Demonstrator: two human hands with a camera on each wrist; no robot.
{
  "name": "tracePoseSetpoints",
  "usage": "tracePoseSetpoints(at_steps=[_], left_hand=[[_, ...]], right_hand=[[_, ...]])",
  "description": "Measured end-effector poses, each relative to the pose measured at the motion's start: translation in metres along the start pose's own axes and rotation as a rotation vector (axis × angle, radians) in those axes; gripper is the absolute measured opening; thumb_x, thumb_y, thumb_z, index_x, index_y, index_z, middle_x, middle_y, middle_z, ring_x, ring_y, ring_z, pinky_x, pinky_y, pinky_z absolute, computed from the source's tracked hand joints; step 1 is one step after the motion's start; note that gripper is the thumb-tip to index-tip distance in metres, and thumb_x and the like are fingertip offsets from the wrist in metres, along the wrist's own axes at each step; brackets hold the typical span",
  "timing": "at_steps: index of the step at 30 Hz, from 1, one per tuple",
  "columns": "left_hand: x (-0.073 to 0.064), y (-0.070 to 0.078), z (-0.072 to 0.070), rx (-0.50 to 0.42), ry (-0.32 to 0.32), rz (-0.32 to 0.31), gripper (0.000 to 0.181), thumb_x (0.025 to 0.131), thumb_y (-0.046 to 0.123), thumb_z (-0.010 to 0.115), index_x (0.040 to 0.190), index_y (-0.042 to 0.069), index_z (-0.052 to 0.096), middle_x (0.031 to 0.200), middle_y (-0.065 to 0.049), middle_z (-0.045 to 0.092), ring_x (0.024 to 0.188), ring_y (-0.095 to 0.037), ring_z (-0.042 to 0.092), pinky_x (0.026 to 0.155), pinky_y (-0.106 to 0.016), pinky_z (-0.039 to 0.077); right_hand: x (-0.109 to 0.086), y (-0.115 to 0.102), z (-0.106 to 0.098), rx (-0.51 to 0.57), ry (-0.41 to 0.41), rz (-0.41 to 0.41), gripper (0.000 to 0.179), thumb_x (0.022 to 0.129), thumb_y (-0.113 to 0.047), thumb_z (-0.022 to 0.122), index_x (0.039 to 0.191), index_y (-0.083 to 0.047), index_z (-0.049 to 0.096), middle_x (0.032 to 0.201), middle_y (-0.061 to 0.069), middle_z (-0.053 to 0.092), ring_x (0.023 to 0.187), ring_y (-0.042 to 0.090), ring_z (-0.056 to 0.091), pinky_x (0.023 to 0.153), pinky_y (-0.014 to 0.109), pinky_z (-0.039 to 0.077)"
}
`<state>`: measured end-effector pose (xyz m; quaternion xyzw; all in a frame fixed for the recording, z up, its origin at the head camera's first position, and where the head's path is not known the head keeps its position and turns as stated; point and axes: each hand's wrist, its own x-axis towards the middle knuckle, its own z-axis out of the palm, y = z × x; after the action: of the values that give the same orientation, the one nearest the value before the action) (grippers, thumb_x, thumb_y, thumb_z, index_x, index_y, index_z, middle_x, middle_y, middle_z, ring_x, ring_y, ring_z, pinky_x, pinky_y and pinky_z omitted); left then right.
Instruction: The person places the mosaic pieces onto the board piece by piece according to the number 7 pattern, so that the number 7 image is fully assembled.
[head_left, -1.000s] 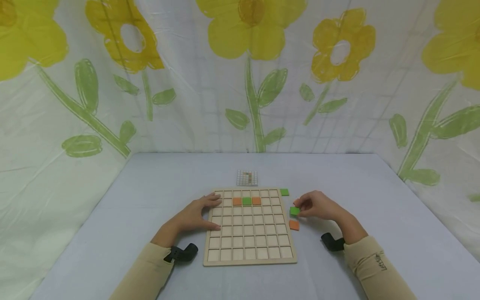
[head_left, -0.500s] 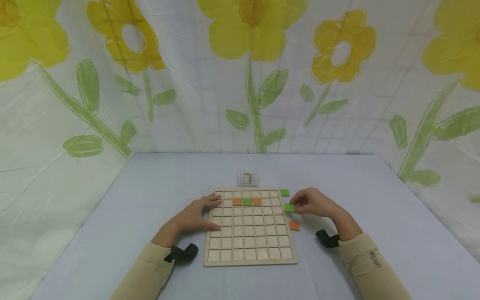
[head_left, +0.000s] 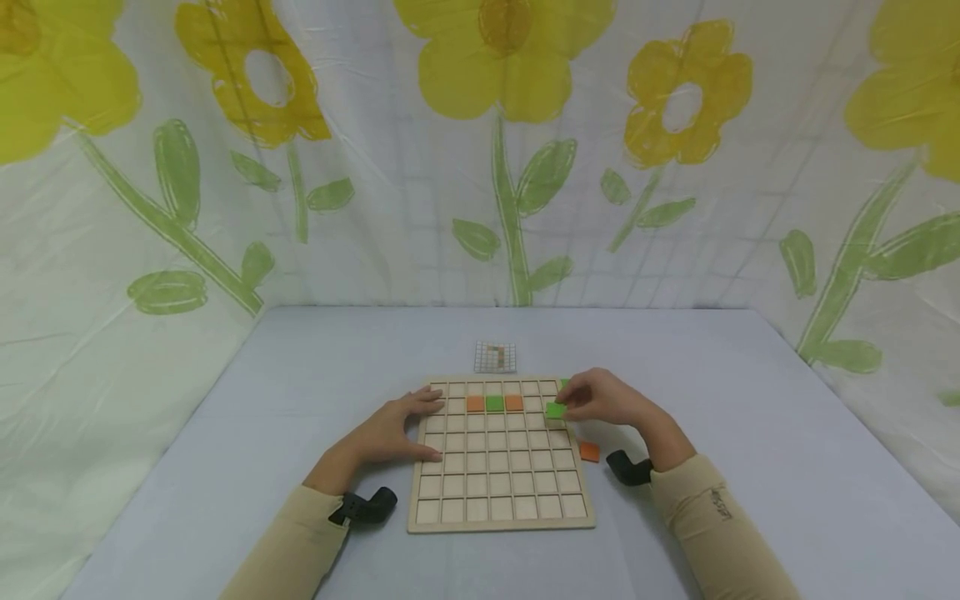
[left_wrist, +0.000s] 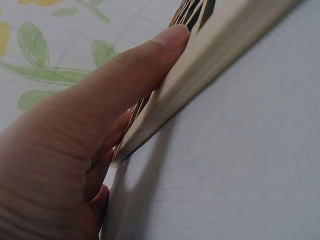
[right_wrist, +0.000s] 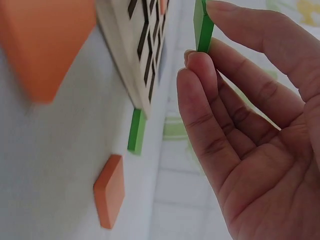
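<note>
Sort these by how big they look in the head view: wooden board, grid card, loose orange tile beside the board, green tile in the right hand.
1. Wooden board
2. Grid card
3. Loose orange tile and held green tile: too alike to rank, and fingers partly cover the green one.

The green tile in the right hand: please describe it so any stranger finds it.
Find the wooden grid board, then the right hand at its right edge. Pinched there is the square green tile: unlike the green tile in the board or the one by its corner, it is held.
</note>
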<state>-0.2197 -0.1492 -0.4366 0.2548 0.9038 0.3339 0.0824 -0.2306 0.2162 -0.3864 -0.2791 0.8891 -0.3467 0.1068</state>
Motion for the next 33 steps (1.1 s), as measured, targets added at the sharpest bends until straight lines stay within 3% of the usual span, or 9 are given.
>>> tracePoseSetpoints(at_steps=[24, 33], left_hand=[[-0.001, -0.001, 0.000, 0.001, -0.006, 0.000, 0.087, 0.063, 0.052, 0.080, 0.135, 0.014, 0.050, 0.150, 0.001, 0.036, 0.143, -0.028, 0.021, 0.115, -0.053, 0.021], [0.000, -0.001, 0.000, 0.004, -0.002, 0.003, 0.087, 0.063, 0.053, 0.080, 0.135, 0.015, 0.050, 0.150, 0.001, 0.036, 0.143, -0.028, 0.021, 0.115, -0.053, 0.021]], right_hand=[[0.033, -0.021, 0.020, 0.048, -0.063, -0.036, 0.018, 0.079, -0.011, 0.071, 0.095, -0.002, 0.071, 0.090, 0.007, 0.069, 0.075, 0.008, 0.060, 0.067, 0.022, 0.053], [0.041, -0.021, 0.032, 0.024, -0.080, 0.028, 0.018, 0.078, -0.013, 0.074, 0.094, -0.005, 0.071, 0.084, 0.003, 0.068, 0.074, 0.008, 0.060, 0.067, 0.022, 0.053]])
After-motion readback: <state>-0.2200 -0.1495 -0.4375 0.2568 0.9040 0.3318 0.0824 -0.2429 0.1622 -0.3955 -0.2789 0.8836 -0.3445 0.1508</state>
